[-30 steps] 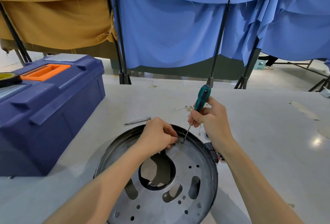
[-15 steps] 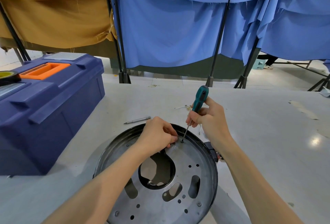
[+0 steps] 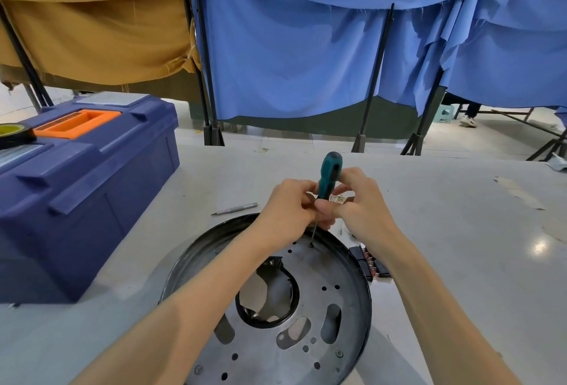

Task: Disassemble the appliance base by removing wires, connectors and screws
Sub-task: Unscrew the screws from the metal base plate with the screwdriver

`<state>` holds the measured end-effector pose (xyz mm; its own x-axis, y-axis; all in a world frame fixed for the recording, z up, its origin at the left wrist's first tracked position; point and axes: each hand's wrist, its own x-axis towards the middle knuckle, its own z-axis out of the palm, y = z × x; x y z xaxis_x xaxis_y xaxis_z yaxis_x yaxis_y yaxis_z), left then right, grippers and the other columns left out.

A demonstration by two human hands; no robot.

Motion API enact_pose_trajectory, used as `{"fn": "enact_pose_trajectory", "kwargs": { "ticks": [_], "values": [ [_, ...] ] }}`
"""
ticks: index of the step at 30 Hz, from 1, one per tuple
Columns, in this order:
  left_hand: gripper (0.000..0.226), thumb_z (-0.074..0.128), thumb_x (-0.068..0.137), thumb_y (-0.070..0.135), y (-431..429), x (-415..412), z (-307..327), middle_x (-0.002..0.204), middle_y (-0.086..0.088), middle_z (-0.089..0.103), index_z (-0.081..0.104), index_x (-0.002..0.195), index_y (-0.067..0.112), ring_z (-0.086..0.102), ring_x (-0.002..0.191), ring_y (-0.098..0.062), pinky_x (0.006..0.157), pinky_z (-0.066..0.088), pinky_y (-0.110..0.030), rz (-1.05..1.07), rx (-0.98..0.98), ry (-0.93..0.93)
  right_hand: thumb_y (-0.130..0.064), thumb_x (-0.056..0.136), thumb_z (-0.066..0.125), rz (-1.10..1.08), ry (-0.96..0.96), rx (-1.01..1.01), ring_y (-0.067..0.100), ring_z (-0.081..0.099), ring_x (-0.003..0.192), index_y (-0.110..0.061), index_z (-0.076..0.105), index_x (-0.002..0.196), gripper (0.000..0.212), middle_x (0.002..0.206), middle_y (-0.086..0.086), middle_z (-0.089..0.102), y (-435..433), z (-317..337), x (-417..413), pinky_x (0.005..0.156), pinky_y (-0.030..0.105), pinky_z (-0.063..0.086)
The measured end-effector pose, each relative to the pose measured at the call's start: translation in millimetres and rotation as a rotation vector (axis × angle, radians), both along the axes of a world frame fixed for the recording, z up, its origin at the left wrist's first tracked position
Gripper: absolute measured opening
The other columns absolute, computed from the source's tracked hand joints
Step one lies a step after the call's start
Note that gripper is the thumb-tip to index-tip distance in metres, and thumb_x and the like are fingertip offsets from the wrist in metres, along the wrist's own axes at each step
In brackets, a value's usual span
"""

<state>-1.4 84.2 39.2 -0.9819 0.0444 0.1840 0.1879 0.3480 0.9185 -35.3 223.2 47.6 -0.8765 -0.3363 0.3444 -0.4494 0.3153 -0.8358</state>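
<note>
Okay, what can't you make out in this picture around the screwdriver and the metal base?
Head view only:
- Whether a screw sits under the screwdriver tip: too small to tell.
- Screwdriver's lower handle: hidden by the left hand and right hand.
- The metal base: near edge cut off by the frame's bottom, part covered by the left forearm.
- The black part beside the base: partly behind the right forearm, too small to identify.

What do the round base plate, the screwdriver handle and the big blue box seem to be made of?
The base plate: probably steel, bare and dull grey, with soft reflections and punched holes.
The screwdriver handle: hard teal plastic with black, likely rubbery, grip inserts.
The blue box: moulded plastic, matte, with rounded raised ribs.
</note>
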Motion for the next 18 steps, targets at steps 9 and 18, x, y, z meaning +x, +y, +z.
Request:
{"fn": "enact_pose_trajectory", "kwargs": {
  "ticks": [9,18],
  "values": [
    [0.014,0.066,0.087,-0.001,0.7,-1.0,-10.5,0.075,-0.01,0.073,0.065,0.101,-0.001,0.073,0.074,-0.022,0.077,0.06,-0.032,0.024,0.132,-0.01,-0.03,0.071,0.083,-0.08,0.111,-0.213,0.002,0.058,0.086,-0.031,0.042,0.118,0.062,0.099,-0.009,0.057,-7.8,11.2,4.1,0.069,0.014,0.05],
    [0.01,0.07,0.084,0.003,-1.2,0.6,-11.8,0.079,-0.012,0.074,0.063,0.091,0.003,0.074,0.073,-0.022,0.069,0.058,-0.025,0.026,0.164,-0.004,-0.016,0.073,0.082,-0.175,0.183,-0.295,0.004,0.063,0.08,-0.025,0.068,0.094,0.026,0.086,-0.013,0.067,-18.9,19.0,14.4,0.071,0.018,0.054]
  ]
}}
